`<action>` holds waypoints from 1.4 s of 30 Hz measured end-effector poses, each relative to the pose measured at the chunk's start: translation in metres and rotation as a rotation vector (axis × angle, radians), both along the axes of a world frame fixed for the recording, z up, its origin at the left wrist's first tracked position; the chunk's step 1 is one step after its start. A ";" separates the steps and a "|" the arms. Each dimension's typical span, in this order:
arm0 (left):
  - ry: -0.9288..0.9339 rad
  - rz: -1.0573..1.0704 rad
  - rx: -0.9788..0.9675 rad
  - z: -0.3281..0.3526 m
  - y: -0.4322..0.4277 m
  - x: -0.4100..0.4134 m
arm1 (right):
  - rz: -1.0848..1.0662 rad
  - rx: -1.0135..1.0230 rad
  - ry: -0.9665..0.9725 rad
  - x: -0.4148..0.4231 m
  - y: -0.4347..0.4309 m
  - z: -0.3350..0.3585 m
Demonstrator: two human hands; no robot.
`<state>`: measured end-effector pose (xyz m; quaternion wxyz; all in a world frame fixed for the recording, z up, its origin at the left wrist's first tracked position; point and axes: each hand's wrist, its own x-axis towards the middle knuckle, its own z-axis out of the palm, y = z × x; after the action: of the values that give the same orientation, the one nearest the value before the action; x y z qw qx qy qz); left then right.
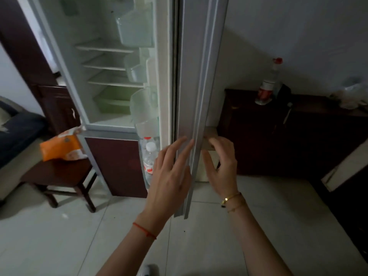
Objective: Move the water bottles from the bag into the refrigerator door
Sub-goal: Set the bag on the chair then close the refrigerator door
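The refrigerator door point(196, 80) stands open, seen edge-on in the middle of the view. Its lowest door shelf holds clear water bottles point(149, 156) with white and red caps and red labels. My left hand point(171, 174) lies flat with fingers spread against the door's edge, on the inner side. My right hand point(220, 164) is on the outer side of the door, fingers curled near its edge, holding nothing. An orange and white bag point(61, 146) lies on a dark wooden stool point(59, 172) at the left.
The fridge interior point(107, 62) shows bare glass shelves and a green drawer; the upper door bins point(137, 28) look bare. A dark wooden cabinet point(278, 136) with a spray bottle point(268, 84) stands to the right. Pale floor tiles point(79, 236) lie below.
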<state>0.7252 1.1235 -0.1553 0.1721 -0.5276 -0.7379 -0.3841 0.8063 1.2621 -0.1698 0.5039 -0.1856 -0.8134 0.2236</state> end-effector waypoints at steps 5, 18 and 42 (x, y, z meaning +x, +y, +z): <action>0.008 0.098 0.046 -0.010 -0.020 -0.013 | 0.194 0.077 -0.136 -0.034 -0.016 0.009; -0.044 0.297 0.115 -0.026 -0.079 -0.079 | 0.428 0.163 -0.205 -0.117 -0.064 0.001; -0.064 0.353 0.115 -0.013 -0.224 -0.322 | 0.259 0.324 -0.299 -0.364 -0.191 0.000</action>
<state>0.4031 0.8995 -0.1685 0.2429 -0.3669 -0.8009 -0.4061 0.4427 1.0711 -0.1700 0.3684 -0.0276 -0.9211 0.1231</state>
